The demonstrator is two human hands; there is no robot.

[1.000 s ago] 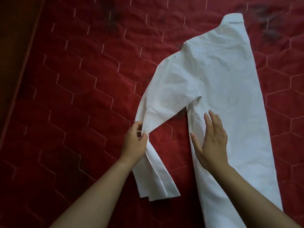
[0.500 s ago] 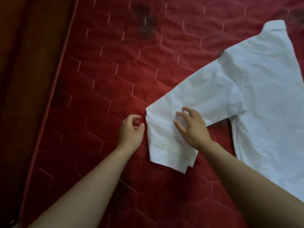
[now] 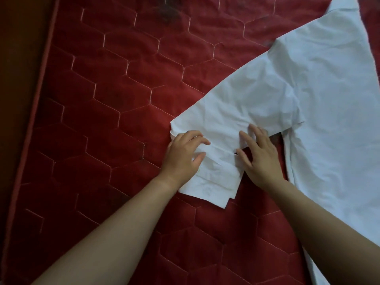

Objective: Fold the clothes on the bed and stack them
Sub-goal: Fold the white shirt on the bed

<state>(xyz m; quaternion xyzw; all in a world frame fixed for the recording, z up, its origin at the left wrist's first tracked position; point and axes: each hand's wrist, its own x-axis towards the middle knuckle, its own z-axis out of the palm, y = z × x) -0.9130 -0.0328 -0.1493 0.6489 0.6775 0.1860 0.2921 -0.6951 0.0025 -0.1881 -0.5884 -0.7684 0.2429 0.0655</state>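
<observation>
A white shirt [image 3: 329, 112] lies flat on a red quilted bed cover [image 3: 115, 95], its body filling the right side of the frame and its collar [image 3: 343, 3] at the upper right corner. One long sleeve [image 3: 236, 105] stretches down towards the centre, where its cuff end [image 3: 213, 182] is doubled back towards the lower edge. The left hand [image 3: 184, 156] rests on that fold, fingers lightly bent with tips and thumb pressing the cloth, apparently to keep the crease in place. Just to its right, the right hand [image 3: 260, 159] lies with fingers spread and straight on the sleeve's lower edge, seemingly smoothing it flat. Neither hand grips anything. No stack of folded clothes is in view.
</observation>
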